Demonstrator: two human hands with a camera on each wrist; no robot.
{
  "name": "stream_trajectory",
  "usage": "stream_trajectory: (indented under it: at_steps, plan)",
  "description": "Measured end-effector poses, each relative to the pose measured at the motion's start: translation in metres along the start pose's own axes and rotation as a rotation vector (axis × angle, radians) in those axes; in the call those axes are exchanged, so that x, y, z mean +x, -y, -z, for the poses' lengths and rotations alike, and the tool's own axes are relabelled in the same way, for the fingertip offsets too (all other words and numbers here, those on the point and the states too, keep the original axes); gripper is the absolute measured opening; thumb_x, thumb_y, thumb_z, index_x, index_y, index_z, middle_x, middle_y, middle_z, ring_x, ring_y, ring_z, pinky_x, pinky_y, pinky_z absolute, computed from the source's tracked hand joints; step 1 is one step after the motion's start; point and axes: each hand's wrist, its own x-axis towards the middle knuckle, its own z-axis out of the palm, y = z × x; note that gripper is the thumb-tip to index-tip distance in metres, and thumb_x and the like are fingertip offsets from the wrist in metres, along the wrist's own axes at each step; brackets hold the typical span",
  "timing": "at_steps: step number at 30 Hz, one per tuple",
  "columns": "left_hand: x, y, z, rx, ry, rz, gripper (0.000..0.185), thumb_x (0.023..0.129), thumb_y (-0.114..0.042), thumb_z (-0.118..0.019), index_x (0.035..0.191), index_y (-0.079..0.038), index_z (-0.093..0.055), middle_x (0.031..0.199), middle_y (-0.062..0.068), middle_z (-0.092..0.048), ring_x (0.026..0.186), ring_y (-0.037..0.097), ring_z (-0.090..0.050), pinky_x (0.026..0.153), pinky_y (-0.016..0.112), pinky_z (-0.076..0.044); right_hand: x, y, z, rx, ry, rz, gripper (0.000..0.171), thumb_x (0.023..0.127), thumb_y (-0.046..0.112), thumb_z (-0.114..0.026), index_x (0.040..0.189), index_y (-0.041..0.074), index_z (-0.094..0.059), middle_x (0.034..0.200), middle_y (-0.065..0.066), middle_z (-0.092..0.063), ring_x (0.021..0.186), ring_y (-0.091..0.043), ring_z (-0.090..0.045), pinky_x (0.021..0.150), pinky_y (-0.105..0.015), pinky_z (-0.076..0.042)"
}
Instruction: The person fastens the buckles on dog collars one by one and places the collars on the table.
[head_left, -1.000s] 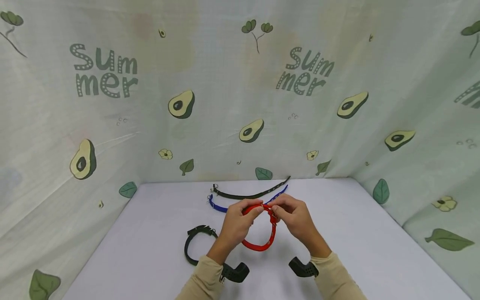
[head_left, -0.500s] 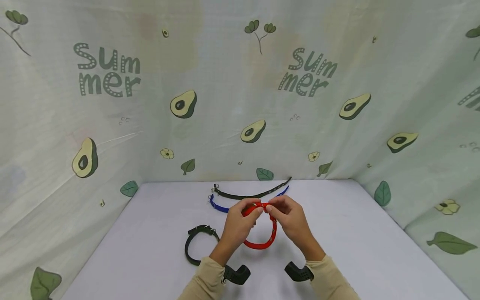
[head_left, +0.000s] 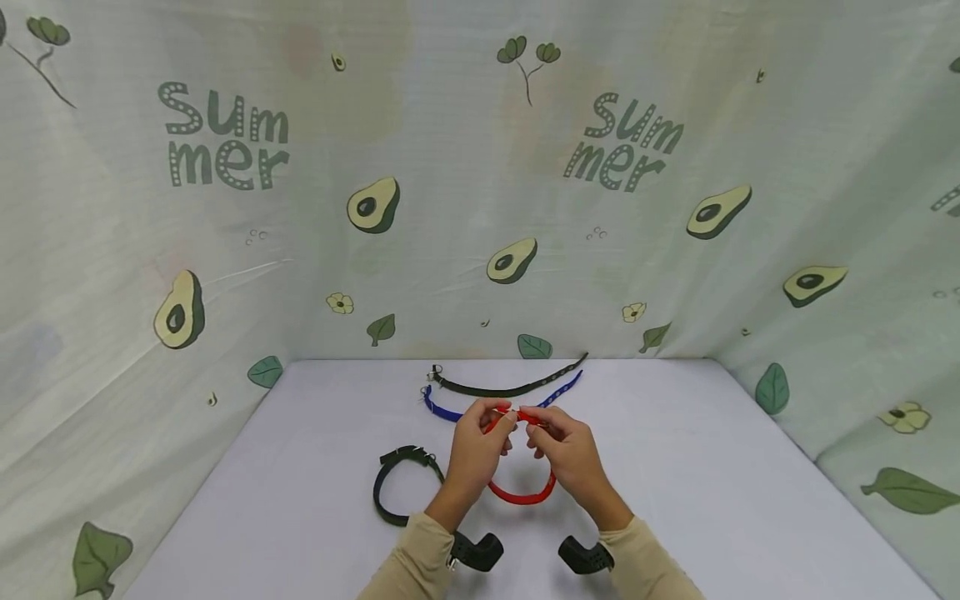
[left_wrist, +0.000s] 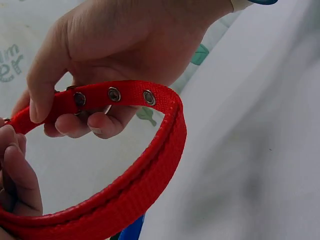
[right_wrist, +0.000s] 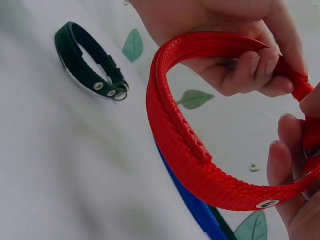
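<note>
Head view: both hands meet above the middle of the white bench point(head_left: 300, 500), holding a red collar point(head_left: 522, 496) curved into a loop that hangs clear of the surface. Left hand point(head_left: 476, 454) and right hand point(head_left: 566, 454) pinch the two strap ends at the top of the loop, fingertips nearly touching. A closed black collar point(head_left: 393, 487) lies on the bench just left of the left forearm; a blue collar point(head_left: 450, 412) and a dark green collar point(head_left: 502, 389) lie stretched out flat beyond the hands, near the avocado-print cloth point(head_left: 225, 250) backdrop. Left wrist view: left hand point(left_wrist: 115, 55) has thumb and curled fingers closed round the eyelet end of the red collar point(left_wrist: 150, 170); three metal eyelets point(left_wrist: 114, 93) show in a row. Right wrist view: right hand point(right_wrist: 295, 170) fingers curl round the other end of the red collar point(right_wrist: 200, 165), the black collar point(right_wrist: 87, 62) resting behind on the bench. Buckle itself is hidden between the fingers, so I cannot tell whether the strap is threaded. Judgement: loop is formed and ends brought together; fastening looks underway, not shown complete. One collar appears already closed, two lie unfastened.
</note>
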Motion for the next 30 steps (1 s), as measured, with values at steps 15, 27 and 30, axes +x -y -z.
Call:
stream_trajectory:
  at_steps: [15, 27, 30]
  plan:
    - [-0.001, 0.003, 0.011, 0.431, 0.017, 0.000, 0.023, 0.091, -0.031, -0.074, 0.108, -0.017, -0.070, 0.080, -0.005, -0.062, 0.066, 0.012, -0.060, 0.053, 0.029, -0.049, 0.001, -0.010, -0.001, 0.004, 0.034, -0.082, 0.026, 0.096, 0.012, -0.069, 0.122, 0.010, -0.071, 0.089, -0.012, -0.068, 0.077, -0.026, -0.065, 0.064, -0.031, -0.058]
    - [-0.018, 0.016, 0.019, 0.526, 0.040, -0.014, 0.029, 0.088, -0.026, -0.077, 0.113, -0.013, -0.073, 0.084, -0.008, -0.068, 0.071, 0.009, -0.059, 0.057, 0.025, -0.051, -0.003, -0.017, 0.001, -0.011, 0.081, -0.158, 0.026, 0.093, 0.017, -0.073, 0.117, 0.008, -0.072, 0.096, -0.021, -0.069, 0.077, -0.022, -0.065, 0.064, -0.030, -0.057]
    - [-0.019, 0.018, 0.022, 0.511, 0.034, -0.029, 0.029, 0.089, -0.025, -0.077, 0.114, -0.011, -0.073, 0.085, -0.008, -0.068, 0.073, 0.009, -0.060, 0.059, 0.023, -0.052, -0.002, -0.016, 0.000, -0.019, 0.102, -0.157, 0.027, 0.093, 0.019, -0.073, 0.118, 0.009, -0.071, 0.097, -0.021, -0.068, 0.078, -0.023, -0.065, 0.065, -0.031, -0.057]
